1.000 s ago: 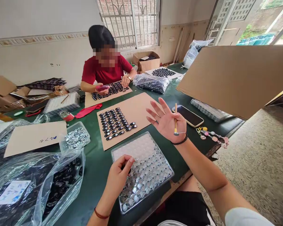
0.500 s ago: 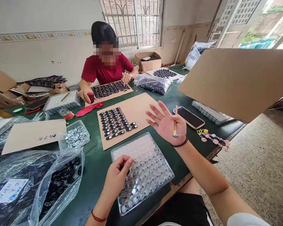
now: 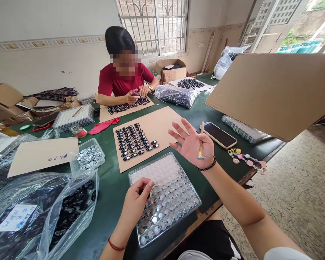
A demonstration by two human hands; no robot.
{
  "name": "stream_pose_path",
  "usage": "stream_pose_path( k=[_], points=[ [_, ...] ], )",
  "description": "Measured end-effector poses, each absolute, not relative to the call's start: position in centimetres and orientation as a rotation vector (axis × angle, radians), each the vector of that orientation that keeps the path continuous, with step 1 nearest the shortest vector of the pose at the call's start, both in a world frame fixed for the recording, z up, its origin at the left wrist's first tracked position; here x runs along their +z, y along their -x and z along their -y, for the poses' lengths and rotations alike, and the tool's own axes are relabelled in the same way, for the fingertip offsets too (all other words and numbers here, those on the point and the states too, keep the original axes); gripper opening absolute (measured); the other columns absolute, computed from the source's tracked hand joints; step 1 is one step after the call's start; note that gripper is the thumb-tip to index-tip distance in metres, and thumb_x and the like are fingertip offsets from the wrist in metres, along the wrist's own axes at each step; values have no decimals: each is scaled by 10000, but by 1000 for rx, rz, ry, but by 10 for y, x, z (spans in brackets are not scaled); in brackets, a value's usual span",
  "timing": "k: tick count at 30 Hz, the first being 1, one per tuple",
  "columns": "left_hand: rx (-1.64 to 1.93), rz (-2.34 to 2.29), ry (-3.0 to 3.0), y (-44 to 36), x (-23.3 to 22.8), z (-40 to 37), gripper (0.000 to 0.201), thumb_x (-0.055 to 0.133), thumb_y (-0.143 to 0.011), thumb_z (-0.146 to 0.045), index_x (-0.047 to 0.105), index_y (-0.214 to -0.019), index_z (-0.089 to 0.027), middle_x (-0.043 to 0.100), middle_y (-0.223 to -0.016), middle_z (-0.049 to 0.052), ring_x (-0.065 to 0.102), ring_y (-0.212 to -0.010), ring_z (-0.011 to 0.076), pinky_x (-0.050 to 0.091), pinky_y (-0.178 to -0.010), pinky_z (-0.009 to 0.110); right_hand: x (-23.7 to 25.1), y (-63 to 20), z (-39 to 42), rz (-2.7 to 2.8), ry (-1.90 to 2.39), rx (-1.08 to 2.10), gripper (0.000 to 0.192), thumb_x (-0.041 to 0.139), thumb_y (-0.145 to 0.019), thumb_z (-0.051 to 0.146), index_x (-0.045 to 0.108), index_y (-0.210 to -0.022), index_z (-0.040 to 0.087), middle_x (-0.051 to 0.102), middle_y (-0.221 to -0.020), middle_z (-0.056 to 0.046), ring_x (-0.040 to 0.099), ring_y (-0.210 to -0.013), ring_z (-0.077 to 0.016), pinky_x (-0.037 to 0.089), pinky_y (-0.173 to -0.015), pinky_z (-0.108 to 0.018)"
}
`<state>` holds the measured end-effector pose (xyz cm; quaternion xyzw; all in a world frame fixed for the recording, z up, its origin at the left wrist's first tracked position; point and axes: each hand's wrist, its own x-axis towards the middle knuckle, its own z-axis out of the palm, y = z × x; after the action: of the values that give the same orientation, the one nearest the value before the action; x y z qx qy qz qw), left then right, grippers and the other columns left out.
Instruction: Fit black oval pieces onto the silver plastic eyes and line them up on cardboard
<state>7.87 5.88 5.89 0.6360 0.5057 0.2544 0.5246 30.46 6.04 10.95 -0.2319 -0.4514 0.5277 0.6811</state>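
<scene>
My left hand (image 3: 137,202) rests on a clear plastic tray (image 3: 164,196) of small silver pieces, its fingertips pinched on something small and dark. My right hand (image 3: 193,142) is raised above the table, palm open and fingers spread, with a thin wooden stick (image 3: 200,141) clamped by the thumb. Behind the tray lies a brown cardboard sheet (image 3: 162,126) carrying rows of black oval pieces (image 3: 135,141).
A person in a red shirt (image 3: 123,81) works across the green table at another cardboard sheet. A phone (image 3: 219,134) and keychain (image 3: 246,160) lie at right. Plastic bags of black pieces (image 3: 56,213) sit at left, beside a small tub of silver pieces (image 3: 89,157). A large cardboard sheet (image 3: 276,90) hangs at right.
My hands have hardly moved. The person opposite has brought a hand with a small red object from the sheet's left side to the hands' meeting point at the sheet.
</scene>
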Motion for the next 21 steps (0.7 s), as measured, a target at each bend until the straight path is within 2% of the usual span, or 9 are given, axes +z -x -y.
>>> stream_pose_path(
  k=[4, 9, 12, 15, 18, 21],
  points=[
    [600, -1220, -1516, -79, 60, -57, 298, 541, -705, -465, 559, -681, -168, 373, -524, -42, 341, -473, 87, 295, -419, 180, 109, -304, -60, 998, 575, 1181, 517, 205, -755, 371, 268, -1262, 287, 331, -1325, -2, 436, -1108, -210, 393, -883, -460],
    [632, -1245, -1486, -82, 67, -55, 341, 547, -677, -502, 548, -640, -163, 334, -473, -52, 319, -436, 81, 296, -410, 186, 105, -307, -62, 903, 418, 1273, 430, 249, -744, 290, 401, -1147, 284, 429, -1240, -10, 501, -992, -193, 429, -829, -437],
    [613, -1245, -1477, -84, 70, -54, 375, 547, -653, -539, 546, -627, -166, 312, -464, -55, 305, -427, 84, 297, -401, 193, 100, -303, -65, 831, 474, 1304, 388, 299, -737, 261, 435, -1100, 253, 522, -1092, -46, 529, -890, -190, 465, -726, -383],
    [576, -1248, -1489, -85, 70, -52, 378, 552, -645, -541, 560, -642, -163, 303, -477, -54, 300, -437, 85, 295, -395, 191, 89, -289, -68, 870, 490, 1402, 304, 352, -743, 259, 470, -1020, 218, 563, -911, -49, 547, -698, -167, 449, -556, -292],
    [578, -1208, -1493, -85, 65, -52, 359, 553, -663, -511, 587, -769, -169, 288, -483, -65, 292, -435, 80, 292, -390, 180, 77, -268, -67, 983, 482, 1528, 273, 369, -809, 380, 487, -959, 184, 560, -780, -40, 525, -557, -140, 404, -492, -254],
    [597, -1139, -1464, -85, 60, -53, 380, 535, -700, -471, 558, -952, -187, 255, -492, -81, 282, -422, 74, 283, -390, 167, 68, -250, -63, 1056, 533, 1520, 472, 298, -826, 583, 500, -886, 161, 547, -731, -46, 516, -571, -134, 392, -509, -243]
  ],
)
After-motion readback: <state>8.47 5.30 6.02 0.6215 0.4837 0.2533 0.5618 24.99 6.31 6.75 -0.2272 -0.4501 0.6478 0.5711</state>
